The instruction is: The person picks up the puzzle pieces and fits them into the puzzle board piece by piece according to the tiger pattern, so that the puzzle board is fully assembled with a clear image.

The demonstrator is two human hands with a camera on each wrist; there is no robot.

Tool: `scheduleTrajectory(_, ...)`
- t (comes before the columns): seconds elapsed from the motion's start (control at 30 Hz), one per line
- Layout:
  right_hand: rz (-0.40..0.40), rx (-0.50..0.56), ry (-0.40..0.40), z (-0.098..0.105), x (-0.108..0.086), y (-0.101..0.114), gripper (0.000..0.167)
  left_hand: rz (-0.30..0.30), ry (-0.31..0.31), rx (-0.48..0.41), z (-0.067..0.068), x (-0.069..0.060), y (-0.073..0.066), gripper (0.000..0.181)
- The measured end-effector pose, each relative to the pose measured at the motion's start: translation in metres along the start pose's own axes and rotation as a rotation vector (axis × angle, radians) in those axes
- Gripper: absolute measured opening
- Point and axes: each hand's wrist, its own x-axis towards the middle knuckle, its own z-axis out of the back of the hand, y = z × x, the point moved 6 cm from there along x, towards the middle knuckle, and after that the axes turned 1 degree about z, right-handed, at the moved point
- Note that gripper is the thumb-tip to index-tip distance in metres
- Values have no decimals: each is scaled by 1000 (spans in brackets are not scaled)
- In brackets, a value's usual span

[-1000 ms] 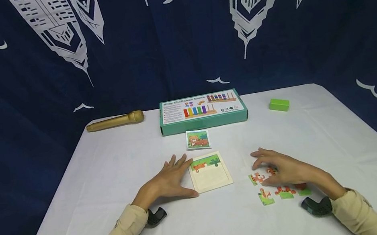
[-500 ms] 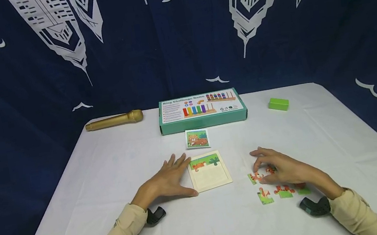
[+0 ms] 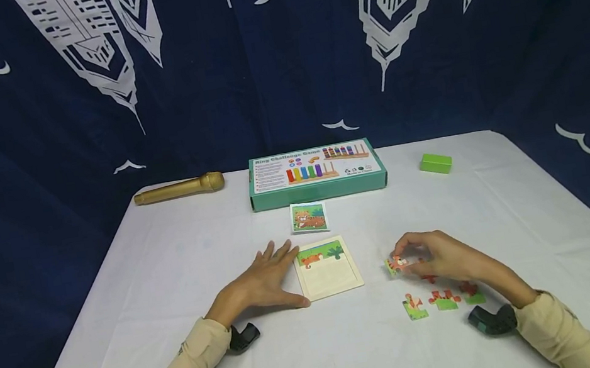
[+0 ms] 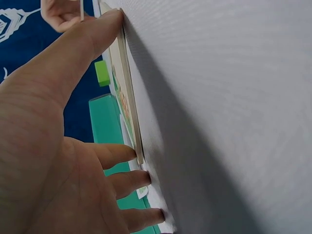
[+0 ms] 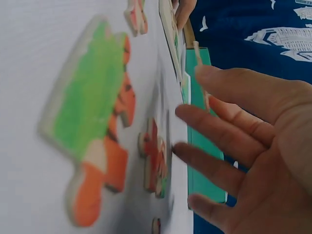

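My left hand (image 3: 264, 281) rests at the left side of a square wooden puzzle board (image 3: 331, 280), its fingers spread and its thumb and fingertips touching the edge. Along the board's top lies a strip of fitted pieces showing green and a bit of tiger. To the right, my right hand (image 3: 449, 259) pinches a jigsaw piece (image 3: 392, 267) between thumb and index finger, raised off the cloth. In the right wrist view this jigsaw piece (image 5: 197, 51) shows edge-on. Below the hand lie loose jigsaw pieces (image 3: 446, 300), one partly hidden by the fingers.
Behind the board lies a tiger picture card (image 3: 309, 218). A green game box (image 3: 319, 190) stands at the back, between a gold microphone (image 3: 178, 189) and a green block (image 3: 436, 163). A white cloth covers the table (image 3: 321, 358); a dark blue curtain hangs behind.
My right hand has closed its fingertips on a jigsaw piece and lifted it slightly from the cloth. My left hand stays at the board.
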Motion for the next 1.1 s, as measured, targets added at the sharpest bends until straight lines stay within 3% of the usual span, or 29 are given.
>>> scheduleTrajectory(0.47, 77, 79, 50, -4, 24, 24, 30, 8, 5, 1, 1, 0, 0, 109)
scheduleTrajectory(0.83, 180, 92, 12, -15, 54, 51, 23, 7, 4, 18, -1, 1, 1, 110)
scheduleTrajectory(1.1, 186, 88, 5, -33, 77, 74, 21, 6, 0, 42, 0, 1, 2, 113)
